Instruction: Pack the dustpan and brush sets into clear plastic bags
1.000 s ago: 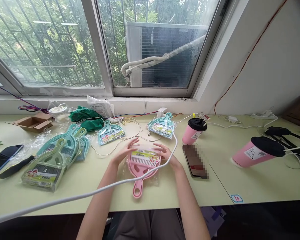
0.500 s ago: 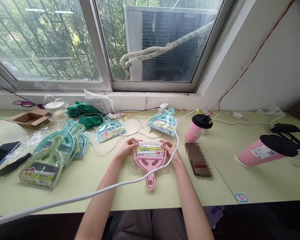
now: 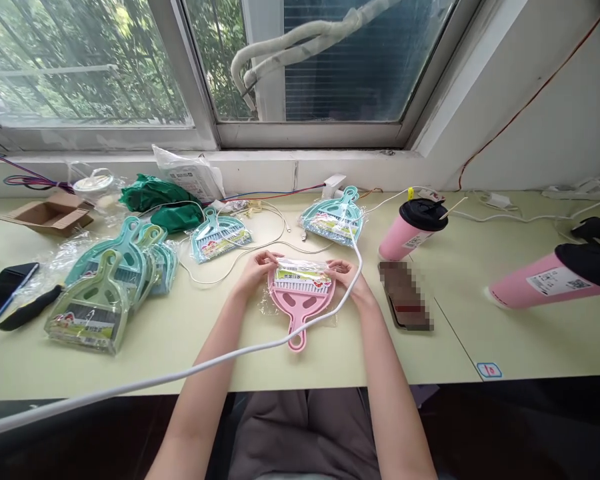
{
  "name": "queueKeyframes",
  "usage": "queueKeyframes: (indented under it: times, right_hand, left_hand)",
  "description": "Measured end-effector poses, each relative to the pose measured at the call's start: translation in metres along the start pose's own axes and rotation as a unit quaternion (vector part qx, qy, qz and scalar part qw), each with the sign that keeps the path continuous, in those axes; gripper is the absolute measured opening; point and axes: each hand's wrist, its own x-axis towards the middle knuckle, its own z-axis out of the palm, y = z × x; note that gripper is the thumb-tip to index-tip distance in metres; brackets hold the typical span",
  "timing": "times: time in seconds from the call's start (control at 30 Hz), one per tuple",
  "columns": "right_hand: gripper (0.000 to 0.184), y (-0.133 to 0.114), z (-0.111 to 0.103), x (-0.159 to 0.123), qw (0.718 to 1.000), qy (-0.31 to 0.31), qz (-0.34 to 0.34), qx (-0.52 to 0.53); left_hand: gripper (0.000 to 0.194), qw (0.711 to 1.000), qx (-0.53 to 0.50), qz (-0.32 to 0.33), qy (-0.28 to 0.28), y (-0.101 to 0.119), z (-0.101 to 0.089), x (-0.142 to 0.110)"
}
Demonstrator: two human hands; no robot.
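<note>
A pink dustpan and brush set [image 3: 300,303] lies on the table in front of me, its handle toward me, with clear plastic wrap and a printed label at its far edge. My left hand [image 3: 260,270] pinches the far left corner of the set and its wrap. At the far right corner, my right hand [image 3: 347,277] grips it the same way. A white cable [image 3: 250,349] crosses the view in front of the handle. Beyond my hands sit two wrapped turquoise sets, one at left [image 3: 219,237] and one at right [image 3: 333,220].
Wrapped green and turquoise sets [image 3: 87,313] are piled at left, near a dark phone [image 3: 5,293], a black-handled tool [image 3: 30,310] and a cardboard box [image 3: 55,215]. Right of my hands are another phone [image 3: 397,293] and two pink cups [image 3: 405,233] with black lids. Thin cables [image 3: 215,281] trail behind.
The view has tilted downward, so the table things sit higher in the picture. Both hands keep their hold on the pink set.
</note>
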Motion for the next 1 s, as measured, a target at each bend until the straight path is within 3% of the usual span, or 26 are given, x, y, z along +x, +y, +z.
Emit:
queueKeyframes:
  times: [0.1,0.27,0.43,0.63,0.73,0.9,1.0]
  right_hand:
    - [0.039,-0.003,-0.001,-0.002,0.999,-0.036,0.021,-0.010]
    - [0.041,0.003,0.004,0.000,0.998,0.044,0.033,-0.020]
    - [0.044,0.004,0.006,0.002,0.997,0.077,0.013,0.006]
    - [0.034,-0.002,0.007,-0.002,0.993,0.112,-0.025,-0.010]
    - [0.031,-0.005,0.010,-0.004,0.991,0.125,-0.052,-0.018]
    - [0.029,-0.005,0.014,-0.008,0.984,0.139,-0.094,-0.053]
    - [0.028,-0.004,0.014,-0.010,0.980,0.154,-0.115,-0.062]
  left_hand:
    - [0.018,1.000,0.005,-0.007,0.030,-0.001,0.001,0.002]
    - [0.016,0.999,0.010,-0.002,0.038,0.000,0.003,0.001]
    - [0.018,1.000,0.015,0.000,0.017,0.003,0.004,-0.001]
    - [0.039,0.999,0.012,-0.044,-0.002,0.004,0.005,0.000]
    - [0.049,0.998,0.048,-0.032,0.020,0.002,0.007,0.000]
    - [0.036,0.981,0.168,0.000,0.097,-0.007,0.019,0.000]
    - [0.037,0.975,0.180,0.005,0.132,-0.009,0.029,-0.002]
